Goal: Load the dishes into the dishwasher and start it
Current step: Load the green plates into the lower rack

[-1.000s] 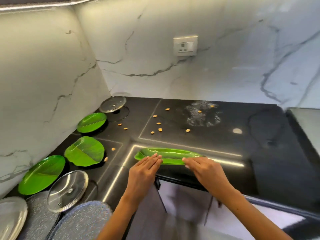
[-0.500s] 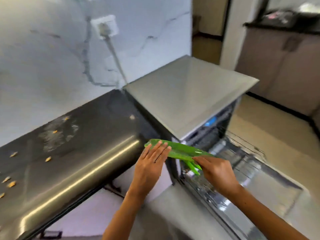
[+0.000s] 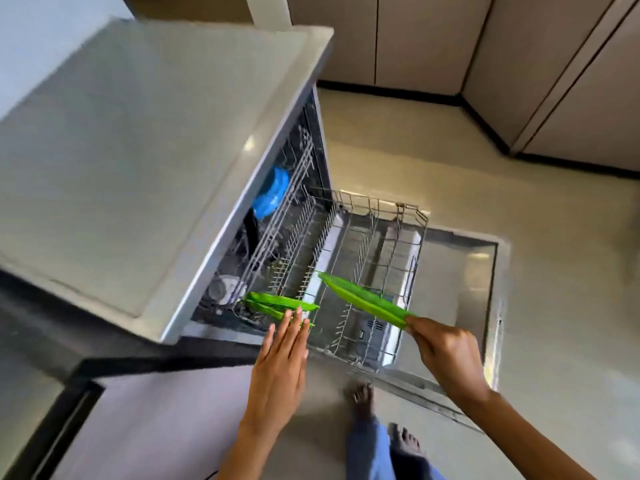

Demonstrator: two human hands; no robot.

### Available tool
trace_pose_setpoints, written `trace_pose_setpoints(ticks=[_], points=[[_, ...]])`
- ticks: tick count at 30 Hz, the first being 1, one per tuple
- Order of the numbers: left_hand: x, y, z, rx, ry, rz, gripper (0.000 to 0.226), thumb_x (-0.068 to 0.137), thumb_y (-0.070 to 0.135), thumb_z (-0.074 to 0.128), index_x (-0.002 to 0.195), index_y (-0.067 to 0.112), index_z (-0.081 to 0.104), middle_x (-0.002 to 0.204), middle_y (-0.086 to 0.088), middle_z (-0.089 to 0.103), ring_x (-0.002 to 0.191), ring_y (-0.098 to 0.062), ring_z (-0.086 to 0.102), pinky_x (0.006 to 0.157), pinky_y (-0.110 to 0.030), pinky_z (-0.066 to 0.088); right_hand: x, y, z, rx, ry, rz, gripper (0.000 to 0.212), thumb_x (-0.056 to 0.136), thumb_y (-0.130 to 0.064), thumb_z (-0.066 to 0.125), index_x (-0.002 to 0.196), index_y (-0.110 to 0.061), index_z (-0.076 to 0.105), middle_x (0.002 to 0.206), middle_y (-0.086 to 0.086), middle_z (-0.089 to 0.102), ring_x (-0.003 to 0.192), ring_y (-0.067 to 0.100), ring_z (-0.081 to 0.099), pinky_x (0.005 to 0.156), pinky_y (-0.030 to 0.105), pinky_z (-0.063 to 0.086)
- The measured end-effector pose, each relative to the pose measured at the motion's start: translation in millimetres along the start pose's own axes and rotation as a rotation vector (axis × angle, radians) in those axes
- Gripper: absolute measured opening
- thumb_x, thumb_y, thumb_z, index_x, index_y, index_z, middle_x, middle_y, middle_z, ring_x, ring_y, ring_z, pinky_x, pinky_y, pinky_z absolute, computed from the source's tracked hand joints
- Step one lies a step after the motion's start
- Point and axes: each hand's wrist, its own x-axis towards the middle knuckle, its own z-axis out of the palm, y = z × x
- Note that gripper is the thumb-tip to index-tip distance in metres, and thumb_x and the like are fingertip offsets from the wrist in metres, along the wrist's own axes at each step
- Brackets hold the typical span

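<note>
The dishwasher (image 3: 145, 161) stands open with its door (image 3: 460, 271) folded down and the lower wire rack (image 3: 367, 258) pulled out over it. My right hand (image 3: 446, 351) pinches one end of a long green leaf-shaped tray (image 3: 363, 299), which slants over the rack. Two more green leaf dishes (image 3: 273, 303) sit edge-on at the rack's near left end. My left hand (image 3: 280, 362) is stretched out flat, its fingertips touching those dishes. A blue item (image 3: 272, 192) and a white cup (image 3: 225, 289) show deeper inside the machine.
The dark counter (image 3: 31, 341) meets the dishwasher on the left. Beige cabinets (image 3: 519, 64) line the far wall and right side, with bare floor (image 3: 554, 237) beyond the door. My feet (image 3: 381, 424) stand just in front of the open door.
I turned from the counter to the open dishwasher. The tray, carried with both hands before, is now held by my right hand alone over the rack; my left hand moved to the dishes in the rack.
</note>
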Motion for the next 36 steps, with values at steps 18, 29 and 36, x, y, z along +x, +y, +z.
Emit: trace_pose_setpoints(ticks=[18, 29, 36], points=[[84.0, -133.1, 228.4, 0.149, -0.429, -0.150, 0.066, 0.064, 0.027, 0.084, 0.121, 0.003, 0.063, 0.129, -0.018, 0.058, 0.118, -0.037, 0.056, 0.092, -0.060, 0.042, 104.6, 39.3, 298.6, 0.180, -0.530, 0.177, 0.016, 0.086, -0.024, 0.060, 0.098, -0.022, 0.070, 0.090, 0.012, 0.070, 0.094, 0.037, 0.061, 0.070, 0.037, 0.048], [76.8, -133.3, 243.5, 0.156, -0.447, -0.053, 0.059, 0.077, 0.036, 0.057, 0.130, 0.009, 0.056, 0.138, -0.008, 0.052, 0.126, -0.029, 0.050, 0.107, -0.047, 0.027, 138.4, 10.3, 352.3, 0.180, -0.705, 0.110, 0.023, 0.089, -0.025, 0.059, 0.109, -0.016, 0.067, 0.104, 0.011, 0.067, 0.102, 0.032, 0.058, 0.076, 0.036, 0.047], [93.4, -130.9, 243.8, 0.148, -0.516, -0.104, 0.063, 0.084, 0.034, 0.066, 0.138, 0.008, 0.047, 0.148, -0.008, 0.040, 0.137, -0.027, 0.036, 0.112, -0.049, 0.022, 136.7, 12.4, 370.9, 0.165, -0.745, 0.152, 0.026, 0.089, -0.022, 0.058, 0.114, -0.023, 0.066, 0.108, 0.013, 0.066, 0.103, 0.033, 0.059, 0.080, 0.034, 0.046]])
